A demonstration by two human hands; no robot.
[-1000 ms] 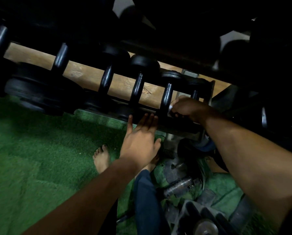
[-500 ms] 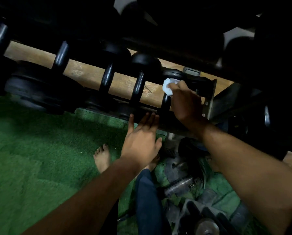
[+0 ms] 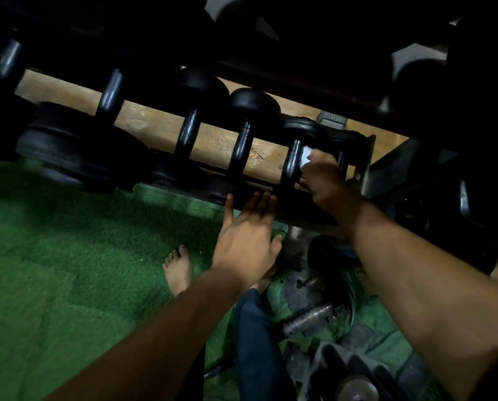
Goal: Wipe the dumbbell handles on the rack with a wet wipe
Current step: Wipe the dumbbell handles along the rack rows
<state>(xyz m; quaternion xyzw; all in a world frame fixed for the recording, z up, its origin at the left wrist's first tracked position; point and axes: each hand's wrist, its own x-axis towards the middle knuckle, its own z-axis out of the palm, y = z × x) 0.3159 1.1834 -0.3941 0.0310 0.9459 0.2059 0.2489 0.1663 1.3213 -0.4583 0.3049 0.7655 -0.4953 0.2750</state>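
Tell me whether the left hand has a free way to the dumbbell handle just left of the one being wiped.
Probably yes: the left hand rests open on the rack rail, the handle just above its fingertips, nothing between.

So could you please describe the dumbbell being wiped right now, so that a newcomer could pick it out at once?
Start from the low dumbbell rack above the green turf and follow its row of black handles towards the right-hand end. The one meant is the handle just left of the right hand. Only it has the white wet wipe pressed against its side.
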